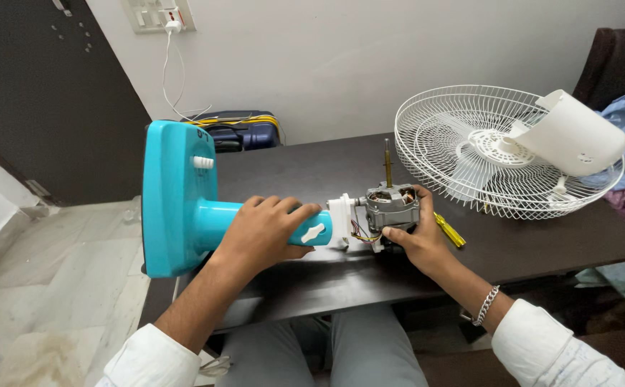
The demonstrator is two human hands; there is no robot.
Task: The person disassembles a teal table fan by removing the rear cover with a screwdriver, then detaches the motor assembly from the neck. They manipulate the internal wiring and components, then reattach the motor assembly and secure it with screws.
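the left hand [266,233] is wrapping its fingers [283,209] around the turquoise fan stand neck [219,218], lying sideways along the dark table [542,244]. the right hand [416,240] is clamping its fingers on the bare fan motor [391,206] at the neck's right end, shaft [387,161] pointing up.

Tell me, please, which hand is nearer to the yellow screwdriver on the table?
Right. The right hand grips the fan motor with the yellow screwdriver lying just beside it; the left hand is further off, wrapped around the turquoise fan stand.
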